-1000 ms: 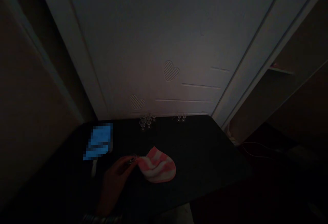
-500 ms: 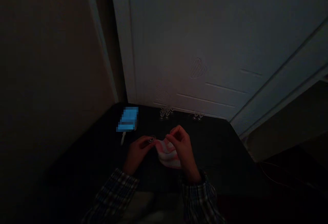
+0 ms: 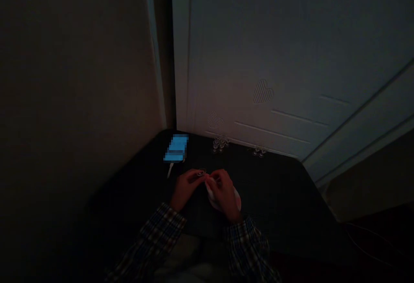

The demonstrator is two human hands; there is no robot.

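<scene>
Pink-and-white cloth point(image 3: 238, 199) is bunched in the fingers of the right hand point(image 3: 224, 190), over the dark table point(image 3: 274, 188). Just beside it, the left hand point(image 3: 186, 186) pinches a small clear piece point(image 3: 202, 172) between thumb and fingers. Farther out, a blue-lit screen point(image 3: 177, 148) and two groups of similar clear pieces point(image 3: 220, 143) sit near the pale panel point(image 3: 263, 91).

Lower centre: a small round glassy piece point(image 3: 202, 172) and soft-looking pink-and-white cloth point(image 3: 238, 200). The black tabletop point(image 3: 278, 196) looks matt, the upper-right white panel point(image 3: 258, 37) smooth.
</scene>
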